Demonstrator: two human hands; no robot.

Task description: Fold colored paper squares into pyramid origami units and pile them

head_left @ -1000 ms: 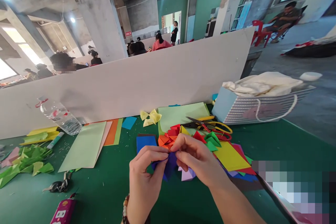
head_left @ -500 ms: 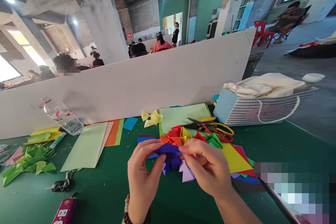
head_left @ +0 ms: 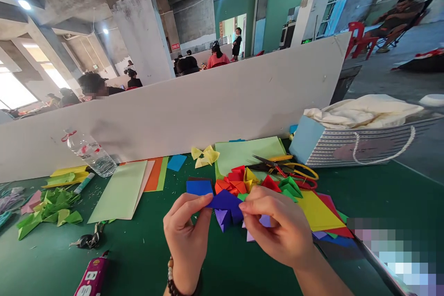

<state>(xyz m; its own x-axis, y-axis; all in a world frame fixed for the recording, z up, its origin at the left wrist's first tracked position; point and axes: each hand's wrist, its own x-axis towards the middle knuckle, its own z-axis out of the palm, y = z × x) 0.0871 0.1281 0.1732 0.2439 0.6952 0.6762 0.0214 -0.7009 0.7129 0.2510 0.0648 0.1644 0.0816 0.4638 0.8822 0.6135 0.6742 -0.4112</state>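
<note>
A folded dark purple paper piece (head_left: 226, 207) hangs between both hands above the green table (head_left: 138, 249). My left hand (head_left: 187, 233) pinches its left corner with thumb and fingertips. My right hand (head_left: 277, 229) pinches its right side, fingers curled closed. Just behind lie small folded paper shapes in red, orange, yellow and green (head_left: 249, 182), with a blue square (head_left: 199, 187) and a light purple piece (head_left: 256, 226) under my right hand.
Scissors (head_left: 280, 169) lie on a pale green sheet (head_left: 246, 152). Coloured sheets (head_left: 121, 189), a water bottle (head_left: 90, 155), green scraps (head_left: 52, 212), keys (head_left: 88, 240) and a pink object (head_left: 92, 277) lie to the left. A striped bag (head_left: 360, 141) stands right. A white partition (head_left: 173, 111) runs behind.
The purple piece has been opened out and turned flatter between my fingers. Both hands have drawn slightly nearer to me, and the view has shifted a little.
</note>
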